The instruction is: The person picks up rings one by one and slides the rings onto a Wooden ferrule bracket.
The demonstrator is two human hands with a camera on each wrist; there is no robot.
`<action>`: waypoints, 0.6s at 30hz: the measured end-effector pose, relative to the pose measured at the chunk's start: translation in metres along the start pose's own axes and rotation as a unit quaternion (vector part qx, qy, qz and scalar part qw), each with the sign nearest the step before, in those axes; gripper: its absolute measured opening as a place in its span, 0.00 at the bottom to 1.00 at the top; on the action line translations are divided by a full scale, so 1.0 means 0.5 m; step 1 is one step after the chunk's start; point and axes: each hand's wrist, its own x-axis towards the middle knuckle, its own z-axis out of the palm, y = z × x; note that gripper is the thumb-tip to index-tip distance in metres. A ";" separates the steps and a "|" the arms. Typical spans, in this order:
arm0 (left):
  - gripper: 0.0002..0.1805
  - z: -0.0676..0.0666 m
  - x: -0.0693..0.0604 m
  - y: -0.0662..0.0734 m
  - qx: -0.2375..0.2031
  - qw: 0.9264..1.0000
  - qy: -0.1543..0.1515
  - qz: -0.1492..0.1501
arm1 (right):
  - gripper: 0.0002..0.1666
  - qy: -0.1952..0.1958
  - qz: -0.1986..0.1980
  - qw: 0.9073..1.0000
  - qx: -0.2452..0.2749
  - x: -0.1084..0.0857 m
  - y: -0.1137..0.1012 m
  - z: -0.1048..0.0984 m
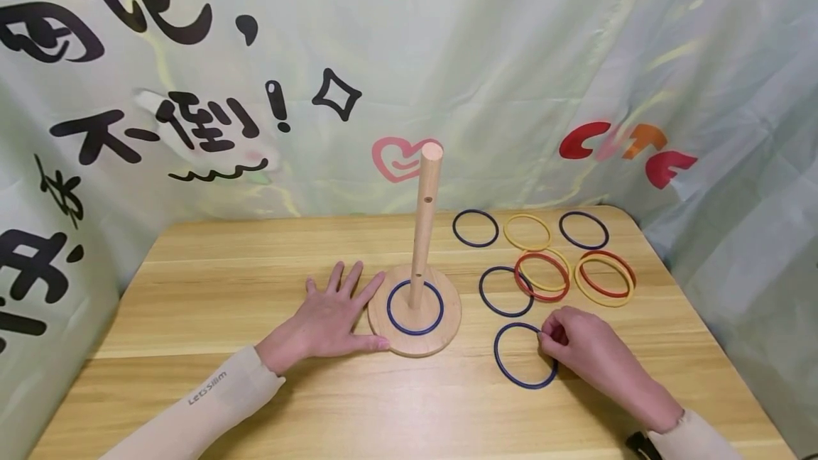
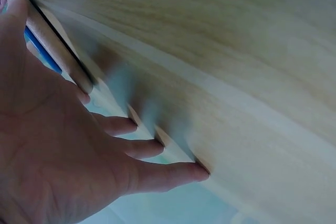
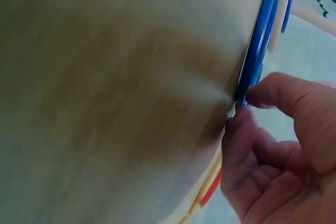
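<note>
High forward-down head view, close wrist views, shared tabletop

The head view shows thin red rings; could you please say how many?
2: one thin red ring right of the round wooden peg, another red ring farther right.

Cream fabric left sleeve, dark printed lettering; cream right sleeve, black strap-like piece at cuff; left hand, right hand bare.

Ten rings, one peg, two hands
</note>
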 end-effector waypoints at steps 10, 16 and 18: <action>0.66 -0.003 0.002 0.004 0.004 1.000 -0.004 0.000 | 0.11 0.012 -0.029 0.995 0.089 -0.019 -0.020 0.004; 0.66 -0.002 0.002 0.002 0.004 1.000 -0.004 -0.001 | 0.13 0.047 -0.047 0.983 0.173 -0.026 -0.039 0.002; 0.66 -0.001 0.002 0.001 0.004 1.000 -0.004 -0.002 | 0.14 0.051 -0.038 0.973 0.223 -0.027 -0.048 -0.001</action>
